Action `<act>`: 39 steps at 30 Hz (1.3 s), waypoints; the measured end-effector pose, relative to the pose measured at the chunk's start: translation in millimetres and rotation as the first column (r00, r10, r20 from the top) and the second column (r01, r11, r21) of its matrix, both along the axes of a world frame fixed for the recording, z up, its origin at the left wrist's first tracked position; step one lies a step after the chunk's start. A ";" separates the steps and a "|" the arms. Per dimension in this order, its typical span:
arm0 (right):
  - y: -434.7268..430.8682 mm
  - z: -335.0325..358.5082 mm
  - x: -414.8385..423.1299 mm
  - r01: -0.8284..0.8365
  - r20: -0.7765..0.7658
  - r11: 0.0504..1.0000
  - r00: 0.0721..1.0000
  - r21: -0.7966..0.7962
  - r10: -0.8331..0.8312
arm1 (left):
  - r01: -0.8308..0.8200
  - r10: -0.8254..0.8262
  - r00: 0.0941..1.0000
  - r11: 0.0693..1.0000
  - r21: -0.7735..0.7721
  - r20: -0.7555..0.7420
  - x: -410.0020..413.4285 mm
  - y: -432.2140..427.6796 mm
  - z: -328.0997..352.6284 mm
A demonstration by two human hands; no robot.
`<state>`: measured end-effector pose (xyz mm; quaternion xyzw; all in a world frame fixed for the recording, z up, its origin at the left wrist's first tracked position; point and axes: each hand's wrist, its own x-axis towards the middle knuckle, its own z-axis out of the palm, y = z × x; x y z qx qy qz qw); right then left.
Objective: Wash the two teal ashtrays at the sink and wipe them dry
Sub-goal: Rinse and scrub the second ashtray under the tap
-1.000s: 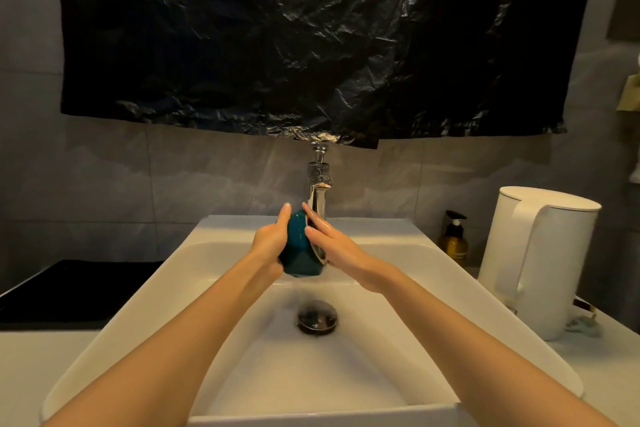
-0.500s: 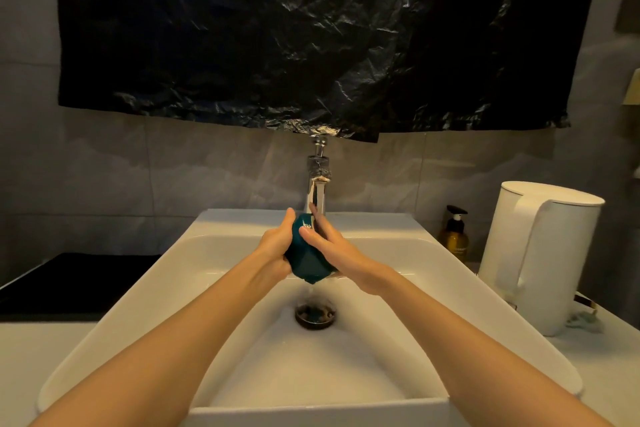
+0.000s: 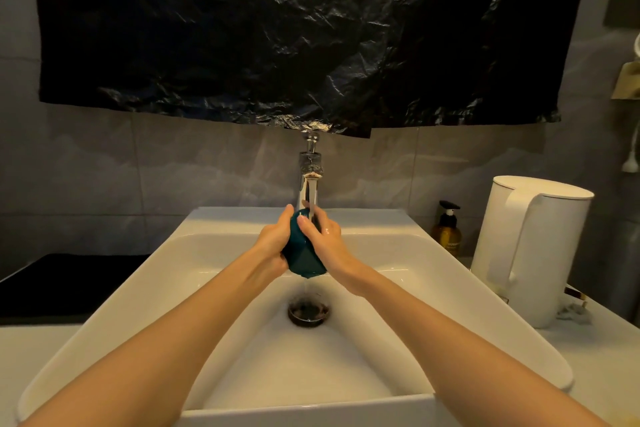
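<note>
Up top, a big crumpled black plastic sheet (image 3: 298,31) hangs on the grey tile wall, its lower edge just above the tap. Below it sits a wide white sink (image 3: 138,288), w/ a black surface (image 3: 52,288) to its left and a white kettle (image 3: 530,253) on the counter at right. Both forearms reach in over the basin. The left hand (image 3: 275,243) and right hand (image 3: 325,239) meet mid-basin, each curled round one side of a teal ashtray (image 3: 304,256) held on edge between them, left thumb up along its rim. The light is dim, so I can't tell whether the right fingertips reach inside the bowl. The ashtray sits directly under the chrome tap (image 3: 310,170); water runs onto it and off its lower edge toward the dark drain (image 3: 309,310). An amber pump bottle (image 3: 446,236) stands btwn sink and kettle.
</note>
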<state>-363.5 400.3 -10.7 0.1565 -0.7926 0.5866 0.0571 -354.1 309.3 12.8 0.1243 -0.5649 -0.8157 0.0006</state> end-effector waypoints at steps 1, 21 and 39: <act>-1.9 1.5 0.2 0.034 0.011 0.999 0.999 -0.038 -0.033 | 0.004 -0.004 1.000 1.000 -0.018 0.000 0.7 0.4 0.6; 5.1 26.3 19.0 0.055 0.485 0.955 0.869 -0.290 0.097 | -0.045 0.041 0.999 0.983 -0.179 -0.023 10.4 -6.9 -0.2; 41.5 10.7 0.5 -0.173 0.479 0.833 0.748 -0.526 0.459 | 0.144 -0.145 0.989 0.989 -0.040 -0.006 17.0 -27.8 2.0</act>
